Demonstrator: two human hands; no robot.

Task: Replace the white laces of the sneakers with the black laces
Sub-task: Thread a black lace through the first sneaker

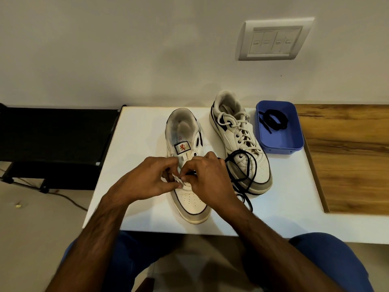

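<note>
Pinching a thin black lace, both hands grip over the scuffed leather sneaker

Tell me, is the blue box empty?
No. The blue box holds one coiled black lace at its far end; the rest of its floor is bare.

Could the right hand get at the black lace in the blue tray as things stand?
Probably yes. The blue tray is open-topped, with the coiled black lace uncovered inside. Nothing blocks the way, but the right hand is busy at the near sneaker with the left hand.
</note>
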